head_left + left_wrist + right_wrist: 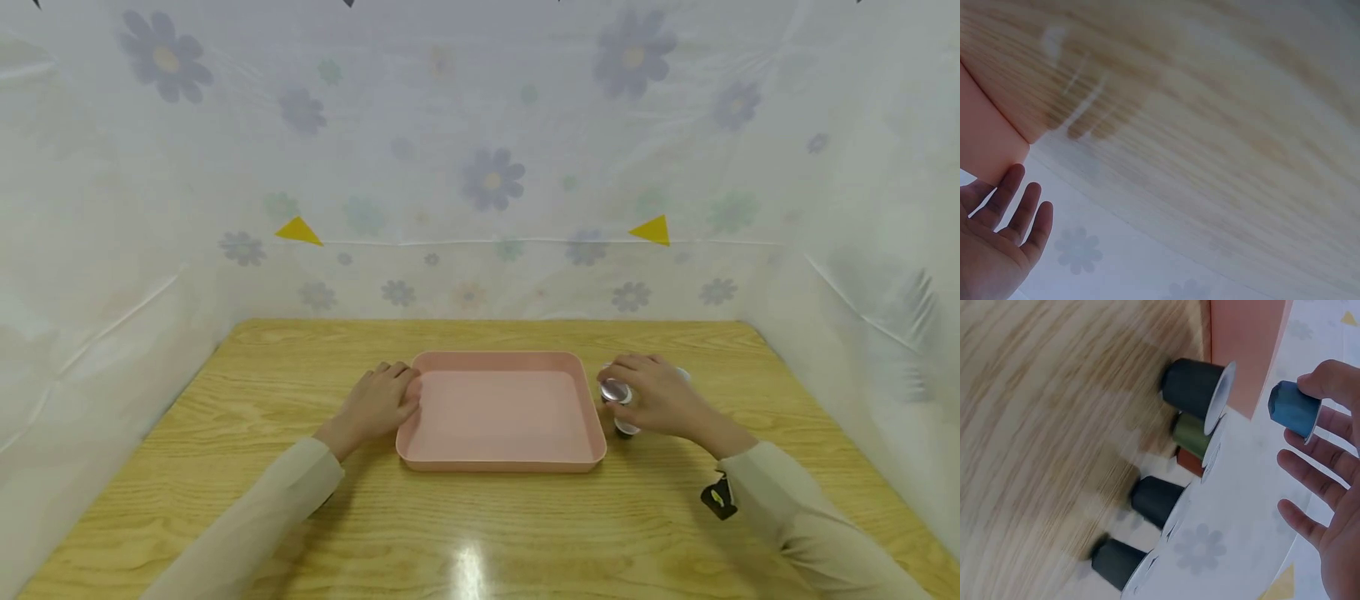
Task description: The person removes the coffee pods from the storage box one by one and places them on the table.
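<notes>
A shallow pink tray (501, 467) lies on the wooden table. My left hand (382, 400) rests at the tray's left side, its fingers at the rim; in the left wrist view the fingers of the left hand (1004, 231) stand fairly straight against the tray's outer wall (991, 134). Just right of the tray, my right hand (656, 396) pinches a blue coffee capsule (1294, 409) between thumb and fingers, its silvery lid (616, 390) facing up. Beneath it on the table stand black capsules (1191, 386), a green capsule (1191, 434) and a red capsule (1189, 461), partly hidden by the hand in the head view.
White flowered sheeting (491, 275) walls the table's back and sides, with two yellow triangles (652, 232) on the back sheet. A small dark tag (720, 498) hangs by the right sleeve. Bare wood (480, 533) runs along the tray's near side.
</notes>
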`<control>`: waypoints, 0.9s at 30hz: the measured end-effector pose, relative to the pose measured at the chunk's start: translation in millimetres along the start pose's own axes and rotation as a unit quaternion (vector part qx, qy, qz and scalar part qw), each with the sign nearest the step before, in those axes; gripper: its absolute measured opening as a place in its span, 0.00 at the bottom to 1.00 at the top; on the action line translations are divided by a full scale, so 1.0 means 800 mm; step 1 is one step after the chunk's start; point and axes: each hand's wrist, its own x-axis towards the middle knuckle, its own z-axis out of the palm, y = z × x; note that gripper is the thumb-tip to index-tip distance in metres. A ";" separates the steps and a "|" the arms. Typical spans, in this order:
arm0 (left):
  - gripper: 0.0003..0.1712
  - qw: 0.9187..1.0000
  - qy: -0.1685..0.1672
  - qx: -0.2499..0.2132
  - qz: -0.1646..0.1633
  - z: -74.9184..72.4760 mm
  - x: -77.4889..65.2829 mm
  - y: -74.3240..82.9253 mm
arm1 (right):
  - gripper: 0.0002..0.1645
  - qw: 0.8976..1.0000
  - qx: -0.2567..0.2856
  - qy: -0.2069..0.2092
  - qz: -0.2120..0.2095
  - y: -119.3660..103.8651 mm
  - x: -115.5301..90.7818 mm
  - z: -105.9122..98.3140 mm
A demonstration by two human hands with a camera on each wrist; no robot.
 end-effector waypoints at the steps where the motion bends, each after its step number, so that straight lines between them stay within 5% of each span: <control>1: 0.23 1.000 -0.001 -0.001 -0.001 0.000 0.000 0.000 | 0.18 1.000 0.000 0.005 -0.002 0.002 -0.002 -0.001; 27: 0.22 1.000 0.007 -0.005 0.009 -0.001 0.000 0.000 | 0.22 0.998 -0.035 -0.023 0.053 0.023 -0.059 -0.013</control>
